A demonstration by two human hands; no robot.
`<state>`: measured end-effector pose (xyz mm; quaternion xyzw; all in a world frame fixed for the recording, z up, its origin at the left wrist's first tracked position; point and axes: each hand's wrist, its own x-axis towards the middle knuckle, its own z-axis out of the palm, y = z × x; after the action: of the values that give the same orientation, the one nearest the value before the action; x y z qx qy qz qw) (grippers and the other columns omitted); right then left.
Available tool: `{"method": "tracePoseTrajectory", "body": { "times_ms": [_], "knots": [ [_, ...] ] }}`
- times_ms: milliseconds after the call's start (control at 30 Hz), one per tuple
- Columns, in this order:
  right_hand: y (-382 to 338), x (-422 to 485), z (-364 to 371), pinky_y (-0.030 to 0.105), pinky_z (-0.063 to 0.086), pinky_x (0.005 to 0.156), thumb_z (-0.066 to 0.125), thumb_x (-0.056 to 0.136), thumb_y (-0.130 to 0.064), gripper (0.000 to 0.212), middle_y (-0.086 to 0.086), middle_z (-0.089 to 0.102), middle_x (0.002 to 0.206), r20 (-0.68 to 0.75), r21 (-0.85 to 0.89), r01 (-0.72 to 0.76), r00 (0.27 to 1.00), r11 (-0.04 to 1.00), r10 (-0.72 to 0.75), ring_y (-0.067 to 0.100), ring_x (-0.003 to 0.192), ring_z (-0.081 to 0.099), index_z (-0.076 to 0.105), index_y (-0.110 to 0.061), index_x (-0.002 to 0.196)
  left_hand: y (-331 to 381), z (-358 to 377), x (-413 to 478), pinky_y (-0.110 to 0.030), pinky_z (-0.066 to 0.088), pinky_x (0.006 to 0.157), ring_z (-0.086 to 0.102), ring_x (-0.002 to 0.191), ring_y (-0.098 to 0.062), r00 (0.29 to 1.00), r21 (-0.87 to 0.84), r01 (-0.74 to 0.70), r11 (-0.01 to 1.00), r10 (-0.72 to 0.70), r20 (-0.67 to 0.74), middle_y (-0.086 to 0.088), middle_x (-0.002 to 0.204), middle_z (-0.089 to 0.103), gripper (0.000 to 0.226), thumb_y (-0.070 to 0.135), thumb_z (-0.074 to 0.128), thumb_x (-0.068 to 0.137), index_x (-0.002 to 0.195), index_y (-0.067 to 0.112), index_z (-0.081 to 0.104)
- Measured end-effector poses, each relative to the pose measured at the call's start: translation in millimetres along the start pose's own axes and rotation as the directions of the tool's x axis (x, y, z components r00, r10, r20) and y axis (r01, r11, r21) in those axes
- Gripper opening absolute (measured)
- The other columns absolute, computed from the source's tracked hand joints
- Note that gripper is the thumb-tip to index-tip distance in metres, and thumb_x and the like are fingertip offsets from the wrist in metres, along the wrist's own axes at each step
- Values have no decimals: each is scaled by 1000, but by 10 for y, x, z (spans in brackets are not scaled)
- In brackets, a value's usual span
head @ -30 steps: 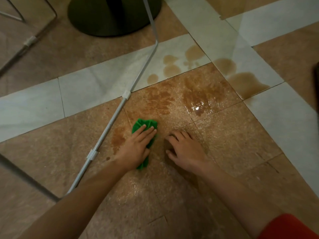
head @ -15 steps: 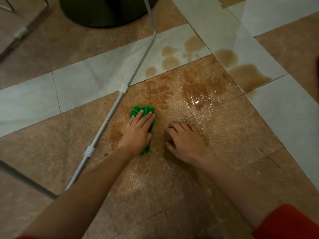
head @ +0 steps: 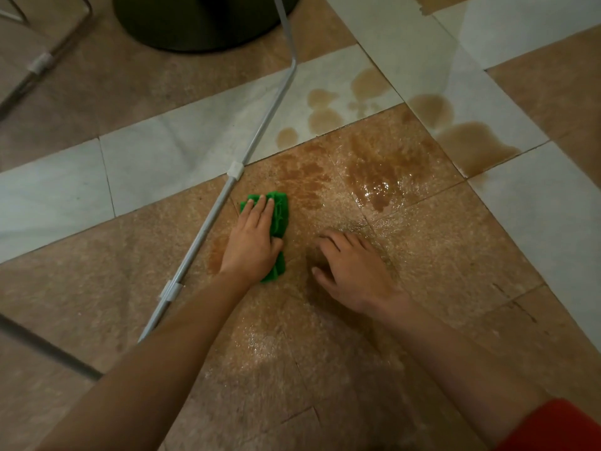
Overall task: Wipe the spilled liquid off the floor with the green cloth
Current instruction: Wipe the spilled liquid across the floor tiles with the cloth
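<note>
My left hand point(head: 252, 240) lies flat on the green cloth point(head: 279, 216) and presses it onto the brown floor tile, at the near edge of the spill. Green shows past the fingertips and beside the thumb. Brown spilled liquid point(head: 380, 172) spreads beyond the cloth over the brown tile, with a shiny puddle in it. Further patches of the liquid point(head: 468, 144) sit on the white tiles to the right and far side. My right hand point(head: 353, 268) rests on its fingertips on the wet tile to the right of the cloth, holding nothing.
A thin white metal chair leg point(head: 221, 203) runs diagonally along the floor just left of the cloth. A dark round table base point(head: 201, 24) stands at the far side. Another metal frame point(head: 39, 65) is at the top left.
My left hand has slid the green cloth forward, away from me, toward the brown patches. My right hand has stayed where it was on the floor.
</note>
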<state>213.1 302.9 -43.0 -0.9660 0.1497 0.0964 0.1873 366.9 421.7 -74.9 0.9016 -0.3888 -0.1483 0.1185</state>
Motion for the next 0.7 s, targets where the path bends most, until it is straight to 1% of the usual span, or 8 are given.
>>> {"method": "tracePoseTrajectory", "body": {
  "times_ms": [133,233,333,433,500,567,633,700],
  "knots": [
    [10,-1,-20,36,22,111,41,95,-42,48,1,37,143,-4,-5,-1,1000,1000,1,21,131,34,38,-19,137,-51,-66,132,-37,4,115,3,143,-23,999,0,43,999,-43,-6,-5,156,8,65,21,43,93,149,17,10],
    [27,-6,-48,36,22,110,43,94,-42,48,1,40,141,-21,-1,-10,1000,1000,10,21,130,36,40,-19,137,-66,-69,39,-39,7,115,7,142,-27,994,8,100,995,-99,-44,-8,155,13,63,16,43,92,148,16,15],
    [31,-5,-52,38,20,112,42,94,-43,53,0,37,144,1,-13,-8,1000,1000,8,20,132,33,34,-22,142,-56,-46,-174,-40,7,115,10,141,-30,986,10,153,988,-152,-69,-10,155,16,63,13,44,91,148,15,17],
    [0,21,-43,42,19,115,42,93,-47,60,2,33,148,29,-28,-13,999,1000,14,22,136,29,26,-22,145,55,27,-389,-38,7,115,8,141,-28,997,37,76,996,-75,-17,-6,156,12,65,14,43,91,148,17,13],
    [-44,40,-40,42,18,116,41,93,-48,62,2,30,149,41,-31,-10,999,999,11,22,137,27,22,-23,147,117,68,-415,-37,7,115,5,142,-25,1000,43,3,999,-4,15,-4,156,9,65,15,42,92,148,17,9],
    [-87,52,-43,42,17,116,40,94,-48,62,1,28,150,46,-40,12,999,999,-10,21,138,24,20,-24,147,107,52,-314,-36,7,115,3,143,-24,999,44,-43,998,43,14,-3,156,8,65,15,42,92,148,17,9],
    [-103,51,-53,41,14,116,39,94,-49,62,2,26,152,61,-43,26,998,999,-24,22,139,22,18,-24,148,27,5,-186,-35,4,115,3,143,-24,1000,34,-10,999,10,2,-4,156,9,65,14,42,92,148,17,9],
    [-83,39,-62,42,13,116,39,94,-49,62,2,24,153,72,-41,28,997,999,-25,22,140,20,19,-24,148,-77,-26,-120,-36,4,115,4,143,-26,997,20,75,997,-74,-12,-6,156,10,65,14,42,92,148,16,10]
  ]
}}
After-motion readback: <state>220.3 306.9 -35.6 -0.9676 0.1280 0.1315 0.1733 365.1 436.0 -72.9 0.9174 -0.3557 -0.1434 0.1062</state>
